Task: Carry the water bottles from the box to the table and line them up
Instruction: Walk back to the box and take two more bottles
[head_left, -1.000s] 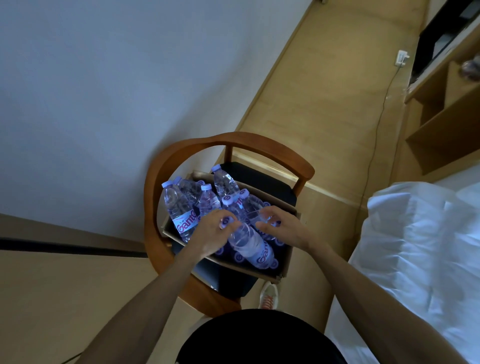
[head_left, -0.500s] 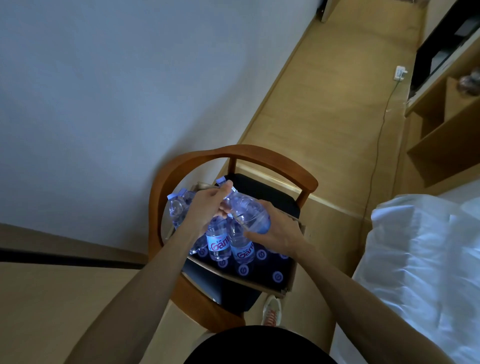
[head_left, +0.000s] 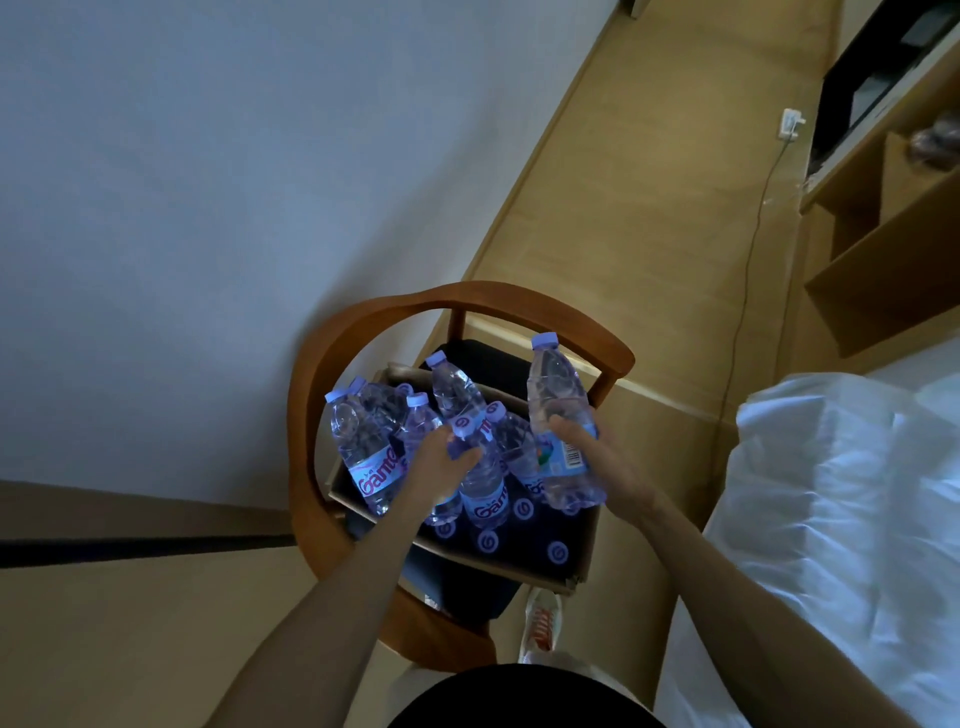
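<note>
Since half a second ago, the right hand (head_left: 597, 462) has lifted one bottle (head_left: 558, 415) clear, fingers wrapped around it, cap up and slightly tilted. Left hand (head_left: 441, 462) grips another bottle (head_left: 462, 405) in the box (head_left: 582, 551) on the chair (head_left: 467, 301); bed (head_left: 831, 519) alongside.

Clear bottles (head_left: 558, 415), lilac caps (head_left: 544, 340); brown chair (head_left: 467, 299)
</note>
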